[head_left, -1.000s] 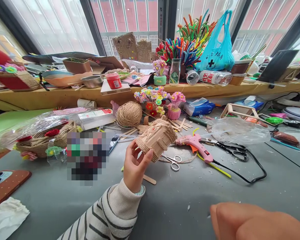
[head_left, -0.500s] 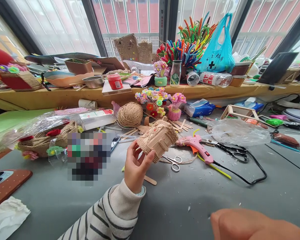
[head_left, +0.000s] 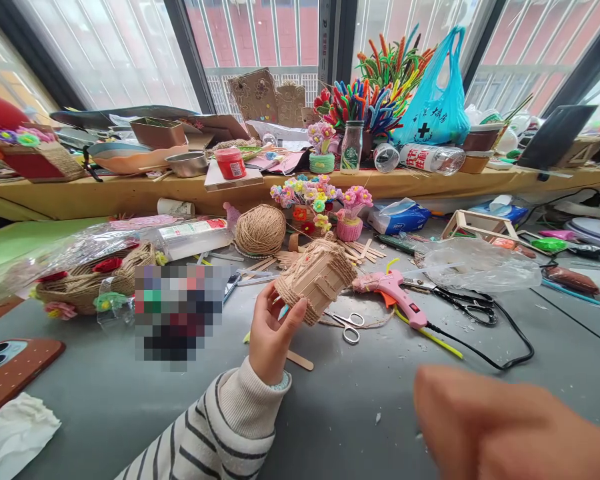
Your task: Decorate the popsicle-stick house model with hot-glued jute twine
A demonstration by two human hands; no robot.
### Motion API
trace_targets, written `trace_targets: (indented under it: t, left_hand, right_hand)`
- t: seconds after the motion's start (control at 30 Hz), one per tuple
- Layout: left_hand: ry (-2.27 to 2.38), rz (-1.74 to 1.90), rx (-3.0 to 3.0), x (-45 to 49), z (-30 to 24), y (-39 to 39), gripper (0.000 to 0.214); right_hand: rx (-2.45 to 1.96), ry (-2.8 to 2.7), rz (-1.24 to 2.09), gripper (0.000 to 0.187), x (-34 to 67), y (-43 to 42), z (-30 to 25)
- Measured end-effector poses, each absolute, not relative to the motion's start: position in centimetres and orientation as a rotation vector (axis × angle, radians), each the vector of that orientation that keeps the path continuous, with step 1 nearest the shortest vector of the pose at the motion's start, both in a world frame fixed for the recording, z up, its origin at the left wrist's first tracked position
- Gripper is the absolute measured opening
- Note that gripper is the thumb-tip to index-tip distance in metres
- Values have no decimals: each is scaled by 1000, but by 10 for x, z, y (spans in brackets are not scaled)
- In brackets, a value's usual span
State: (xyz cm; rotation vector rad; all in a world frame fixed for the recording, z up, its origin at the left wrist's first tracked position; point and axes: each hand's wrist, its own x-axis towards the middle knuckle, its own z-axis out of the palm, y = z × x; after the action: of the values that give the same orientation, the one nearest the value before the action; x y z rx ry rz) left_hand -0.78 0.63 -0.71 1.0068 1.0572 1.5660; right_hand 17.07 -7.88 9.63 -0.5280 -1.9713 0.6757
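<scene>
My left hand [head_left: 271, 333], in a striped sleeve, is closed on a small house of wooden sticks wrapped in jute twine [head_left: 316, 280], held above the grey table [head_left: 350, 413]. My right hand [head_left: 505, 427] is a large blur at the lower right, close to the camera; its fingers cannot be made out. A pink glue gun [head_left: 393, 290] with a black cord lies just right of the house. Small scissors [head_left: 349, 325] lie under it. A ball of twine [head_left: 260, 230] sits behind.
A twine basket with flowers [head_left: 87, 280] in plastic is at the left, a phone in a brown case [head_left: 10, 367] at the far left. Black scissors [head_left: 467, 303], a clear bag [head_left: 475, 263], loose wooden sticks [head_left: 360, 250] and a cluttered wooden shelf [head_left: 130, 190] lie beyond.
My right hand has risen and moved left into view, larger and blurred. The stick house in my left hand has barely shifted.
</scene>
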Motion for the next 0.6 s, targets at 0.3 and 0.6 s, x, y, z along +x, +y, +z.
trace_targets:
  t: [0.3, 0.6]
  left_hand:
    - [1061, 1534, 1020, -9, -7, 6, 61]
    - [1012, 1484, 981, -11, -14, 9, 67]
  right_hand:
    - [-1923, -1827, 120, 39, 247, 20, -3]
    - [-2038, -1836, 288, 28, 253, 28, -25]
